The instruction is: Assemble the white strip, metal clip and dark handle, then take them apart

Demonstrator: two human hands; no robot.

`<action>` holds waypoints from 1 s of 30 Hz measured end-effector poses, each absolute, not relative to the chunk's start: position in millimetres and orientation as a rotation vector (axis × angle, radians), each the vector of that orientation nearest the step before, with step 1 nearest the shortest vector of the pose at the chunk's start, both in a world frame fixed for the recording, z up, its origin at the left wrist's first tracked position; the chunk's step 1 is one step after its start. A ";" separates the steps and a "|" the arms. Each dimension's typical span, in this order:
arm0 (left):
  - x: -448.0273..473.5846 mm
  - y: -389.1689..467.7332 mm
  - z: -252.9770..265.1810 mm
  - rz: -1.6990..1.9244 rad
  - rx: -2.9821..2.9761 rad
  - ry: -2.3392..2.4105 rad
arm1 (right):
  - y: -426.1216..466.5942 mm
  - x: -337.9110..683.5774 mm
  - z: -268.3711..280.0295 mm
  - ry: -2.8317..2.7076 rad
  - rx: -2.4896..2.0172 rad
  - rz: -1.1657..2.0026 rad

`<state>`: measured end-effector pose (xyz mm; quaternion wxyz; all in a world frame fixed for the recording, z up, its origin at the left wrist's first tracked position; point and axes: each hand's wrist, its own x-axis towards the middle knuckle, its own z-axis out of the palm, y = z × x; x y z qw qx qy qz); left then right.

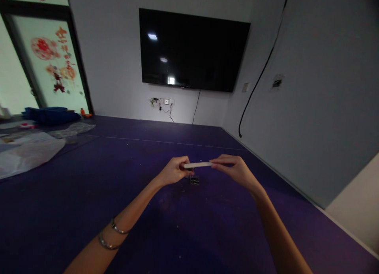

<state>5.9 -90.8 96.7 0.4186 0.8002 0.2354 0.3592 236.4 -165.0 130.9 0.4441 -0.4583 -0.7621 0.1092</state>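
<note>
A thin, whitish flat piece [197, 164] is held up nearly edge-on over the purple surface; its kind cannot be made out from this angle. My left hand [175, 171] pinches its left end between thumb and fingers. At the opposite end, the fingertips and thumb of my right hand [233, 169] are closed on it. Just below the piece, close to my left fingertips, is a small dark item [194, 180] with lighter markings, partly hidden. Two silvery bangles [111, 236] circle my left forearm.
The purple surface [133, 211] reaches the wall. Clear plastic sheeting [32, 151], a blue cloth bundle [50, 115] and a small orange item [83, 112] lie at left. A black cable [260, 74] hangs at right, and a television [194, 49] is mounted ahead.
</note>
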 end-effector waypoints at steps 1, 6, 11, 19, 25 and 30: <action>5.8 -90.8 96.9 0.907 2.001 0.587 | -164.1 237.5 130.2 -1.884 -1.143 0.272; 5.9 -88.9 95.4 0.902 1.939 0.574 | -162.3 244.3 128.1 -1.820 -1.189 0.241; 6.2 -89.3 95.0 0.909 2.028 0.591 | -165.8 236.3 131.5 -1.888 -1.141 0.282; 7.6 -88.9 92.6 0.897 1.943 0.558 | -162.5 245.9 127.0 -1.824 -1.201 0.248; 7.3 -92.5 97.1 0.904 1.986 0.580 | -164.7 237.5 129.9 -1.875 -1.153 0.289; 6.8 -91.7 96.5 0.896 1.929 0.564 | -162.5 247.2 128.3 -1.821 -1.190 0.248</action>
